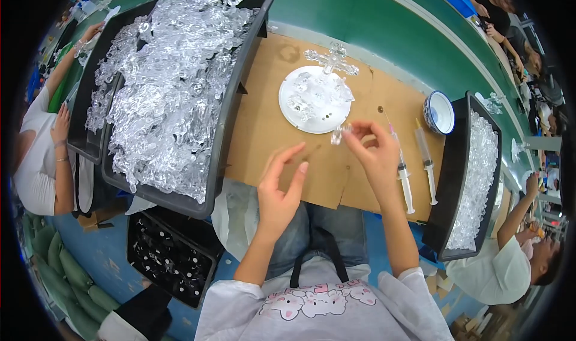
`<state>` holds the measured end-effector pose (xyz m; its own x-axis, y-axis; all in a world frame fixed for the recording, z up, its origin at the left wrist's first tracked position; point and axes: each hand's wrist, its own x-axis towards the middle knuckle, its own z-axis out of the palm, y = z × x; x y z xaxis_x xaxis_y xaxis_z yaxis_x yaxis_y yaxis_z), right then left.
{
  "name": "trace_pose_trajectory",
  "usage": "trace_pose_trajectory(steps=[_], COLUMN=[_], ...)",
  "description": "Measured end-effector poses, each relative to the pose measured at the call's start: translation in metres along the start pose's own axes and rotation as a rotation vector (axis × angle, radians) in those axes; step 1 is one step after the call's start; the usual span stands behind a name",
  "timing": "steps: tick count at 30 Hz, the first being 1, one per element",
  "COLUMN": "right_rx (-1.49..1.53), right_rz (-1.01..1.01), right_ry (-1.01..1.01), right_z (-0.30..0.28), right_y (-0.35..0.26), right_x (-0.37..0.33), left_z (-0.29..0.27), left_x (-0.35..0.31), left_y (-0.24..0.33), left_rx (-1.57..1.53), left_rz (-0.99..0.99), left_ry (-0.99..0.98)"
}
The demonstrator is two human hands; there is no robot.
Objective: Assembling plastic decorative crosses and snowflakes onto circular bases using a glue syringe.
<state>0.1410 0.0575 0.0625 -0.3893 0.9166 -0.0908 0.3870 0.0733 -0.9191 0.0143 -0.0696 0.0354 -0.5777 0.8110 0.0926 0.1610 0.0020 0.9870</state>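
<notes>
Over the brown board (258,113), my right hand (373,152) pinches a small clear plastic piece (337,135) between thumb and fingertips. My left hand (281,188) is a short way to its left, thumb and fingers apart with nothing visible between them. Just beyond both hands is a round white plate (315,124) bearing several clear pieces and a few small dark dots. At the plate's far edge a clear cross-shaped ornament (332,59) rises. Two syringes lie right of my right hand: one with a pink tip (404,176), the other with an orange tip (426,160).
A large dark bin (219,143) heaped with clear plastic parts stands at left. To the right are a blue-patterned bowl (440,114) and a black bin (462,161) of small clear pieces. A black crate (171,251) sits low at left. Other people work on both sides.
</notes>
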Motion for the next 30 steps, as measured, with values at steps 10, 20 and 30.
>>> trace_pose_trajectory(steps=[10, 20, 30], right_rx=[-0.022, 0.075, -0.423], right_rz=[0.023, -0.017, -0.173], right_ry=[0.068, 0.025, 0.282], right_z=[0.023, 0.026, -0.034], right_y=[0.021, 0.039, 0.035], right_x=[0.037, 0.041, -0.037], left_z=[0.012, 0.027, 0.028], left_x=[0.065, 0.082, 0.082], left_y=[-0.023, -0.04, -0.044], left_rx=[0.497, 0.555, 0.553], left_rz=[0.411, 0.474, 0.388], left_ry=[0.049, -0.088, -0.076])
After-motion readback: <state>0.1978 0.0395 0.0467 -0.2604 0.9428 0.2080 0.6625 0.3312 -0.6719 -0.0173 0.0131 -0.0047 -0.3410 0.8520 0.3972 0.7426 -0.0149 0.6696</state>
